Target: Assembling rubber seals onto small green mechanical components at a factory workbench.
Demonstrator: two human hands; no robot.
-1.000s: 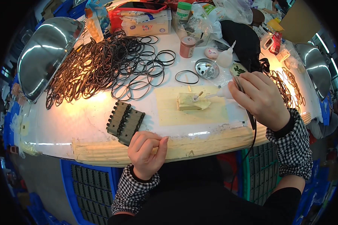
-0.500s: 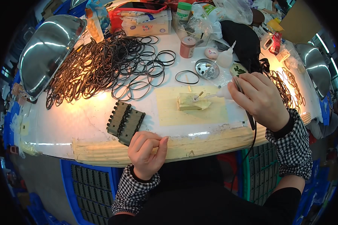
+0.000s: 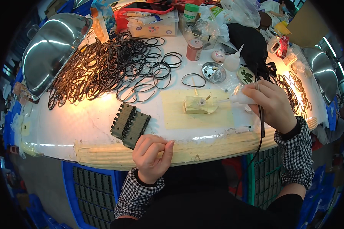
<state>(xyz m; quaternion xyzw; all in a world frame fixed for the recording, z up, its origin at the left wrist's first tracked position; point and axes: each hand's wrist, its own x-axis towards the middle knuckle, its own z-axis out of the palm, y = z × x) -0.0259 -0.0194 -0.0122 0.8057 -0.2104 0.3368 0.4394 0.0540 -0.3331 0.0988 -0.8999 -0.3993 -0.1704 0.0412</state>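
Observation:
My right hand (image 3: pixel 270 102) grips a white squeeze bottle (image 3: pixel 241 98) with a thin nozzle pointing left. A dark slender tool (image 3: pixel 261 124), perhaps tweezers, is also in that hand. The nozzle end is near a small block wrapped in pale yellow tape (image 3: pixel 195 107), from which a short tan peg (image 3: pixel 206 99) sticks up. The block sits on a yellowish sheet (image 3: pixel 176 120). My left hand (image 3: pixel 153 156) rests at the table's front edge, fingers curled and thumb against the index finger, with nothing visible in it. Beside its knuckles lie dark grey-green ridged parts (image 3: pixel 130 124), side by side.
A heap of black rubber bands (image 3: pixel 103 70) covers the left, beside a shiny metal lamp shade (image 3: pixel 51 53). A single band (image 3: pixel 193 80), a round metal dish (image 3: pixel 214 72), a pink jar (image 3: pixel 194 49) and a white nozzle bottle (image 3: pixel 233 60) stand behind the block. Blue crates (image 3: pixel 69 191) hold parts below.
My right hand has drawn the squeeze bottle back to the right, so its nozzle tip has left the peg on the block. My left hand keeps its pose.

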